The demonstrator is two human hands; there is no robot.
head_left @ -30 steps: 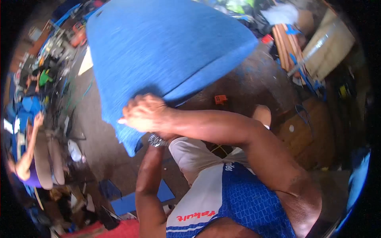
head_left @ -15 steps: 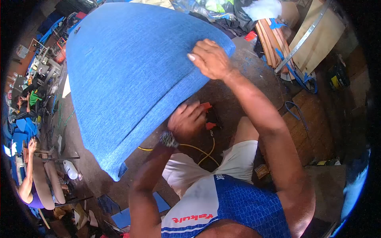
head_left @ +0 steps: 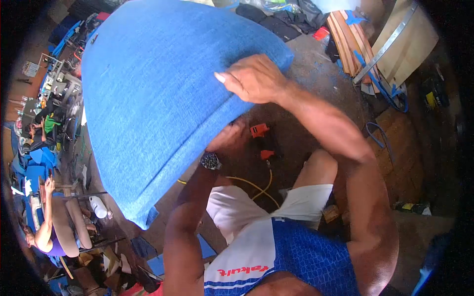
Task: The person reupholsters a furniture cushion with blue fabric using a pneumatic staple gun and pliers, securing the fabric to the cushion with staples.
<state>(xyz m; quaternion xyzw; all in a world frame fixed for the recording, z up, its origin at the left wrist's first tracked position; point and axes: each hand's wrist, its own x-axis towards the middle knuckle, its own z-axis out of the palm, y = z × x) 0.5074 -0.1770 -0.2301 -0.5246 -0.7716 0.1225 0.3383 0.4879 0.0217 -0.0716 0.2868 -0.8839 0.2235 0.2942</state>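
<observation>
A large blue fabric-covered panel (head_left: 163,93), like an upholstered seat or back, stands tilted in front of me with a folded seam along its near edge. My right hand (head_left: 256,79) is closed over that edge near the right corner, thumb lying on top of the fabric. Below it, my left hand (head_left: 226,137), with a watch (head_left: 210,161) on the wrist, reaches behind the near edge, its fingers partly hidden by the panel. An orange and black staple gun (head_left: 260,130) with a yellow hose (head_left: 247,181) sits on the floor just beyond my left hand.
Wooden strips (head_left: 345,42) and a plywood sheet (head_left: 412,47) with a metal straightedge (head_left: 390,37) lean at the upper right. Another person's arm (head_left: 47,217) shows at lower left beside beige padding (head_left: 64,222) and a white jug (head_left: 98,207). Blue scraps lie on the floor.
My left hand has moved from in front of the near edge to partly behind it. My right hand has slid slightly left and inward on the panel. The view has shifted a little.
</observation>
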